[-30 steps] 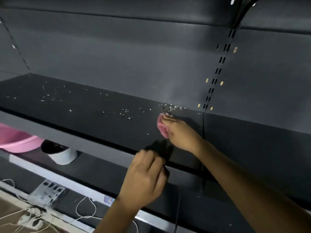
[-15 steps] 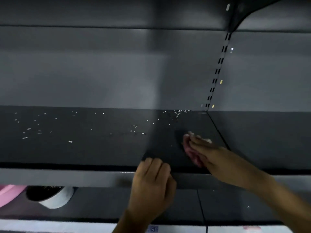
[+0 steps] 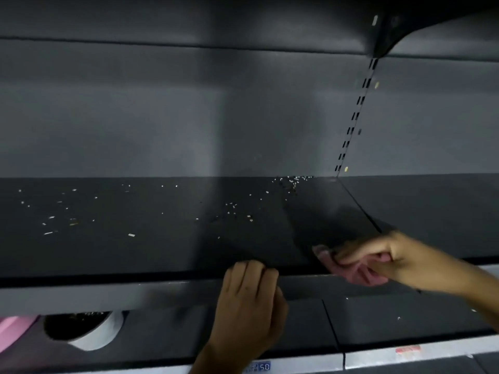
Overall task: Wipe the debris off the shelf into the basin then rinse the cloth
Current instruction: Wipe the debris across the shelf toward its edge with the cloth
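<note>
A blue tag (image 3: 259, 366) on the lower rail (image 3: 378, 356) shows "50"; its other characters are blurred. A red sticker (image 3: 408, 349) on the same rail is illegible.

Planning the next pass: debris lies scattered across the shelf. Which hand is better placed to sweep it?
Right. The right hand grips the pink cloth at the front edge of the shelf, with debris to its left; the left hand sits at that edge without a cloth.

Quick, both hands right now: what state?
Left hand: curled at the shelf edge; grip cannot be told.
Right hand: gripping the pink cloth.
</note>
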Motion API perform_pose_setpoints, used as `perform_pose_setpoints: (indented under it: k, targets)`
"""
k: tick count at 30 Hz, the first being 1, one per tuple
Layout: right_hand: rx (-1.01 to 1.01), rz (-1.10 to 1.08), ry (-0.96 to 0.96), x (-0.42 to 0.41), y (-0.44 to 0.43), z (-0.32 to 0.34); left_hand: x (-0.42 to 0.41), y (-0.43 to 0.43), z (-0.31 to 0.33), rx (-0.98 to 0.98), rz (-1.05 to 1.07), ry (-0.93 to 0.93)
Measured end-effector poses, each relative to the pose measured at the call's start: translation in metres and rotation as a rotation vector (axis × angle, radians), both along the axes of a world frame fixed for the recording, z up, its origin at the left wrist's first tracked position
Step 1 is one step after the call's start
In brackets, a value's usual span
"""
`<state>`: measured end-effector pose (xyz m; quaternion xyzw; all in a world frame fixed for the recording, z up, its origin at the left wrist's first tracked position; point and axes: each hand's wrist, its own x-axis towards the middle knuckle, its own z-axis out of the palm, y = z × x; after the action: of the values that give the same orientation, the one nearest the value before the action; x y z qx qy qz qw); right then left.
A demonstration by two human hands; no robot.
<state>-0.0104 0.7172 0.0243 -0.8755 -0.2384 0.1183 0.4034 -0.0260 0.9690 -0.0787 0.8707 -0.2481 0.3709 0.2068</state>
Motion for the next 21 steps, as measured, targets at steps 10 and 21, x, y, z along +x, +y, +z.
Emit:
perform_pose_setpoints:
  k: [10, 21]
  targets:
    - [-0.129, 0.175, -0.327, 0.077, 0.080, -0.033, -0.001, -0.008, 0.017, -0.070, 0.056, 0.114]
    - [-0.469, -0.548, -0.371, 0.118, -0.019, -0.035, 0.029, -0.013, 0.033, 0.088, 0.079, 0.129]
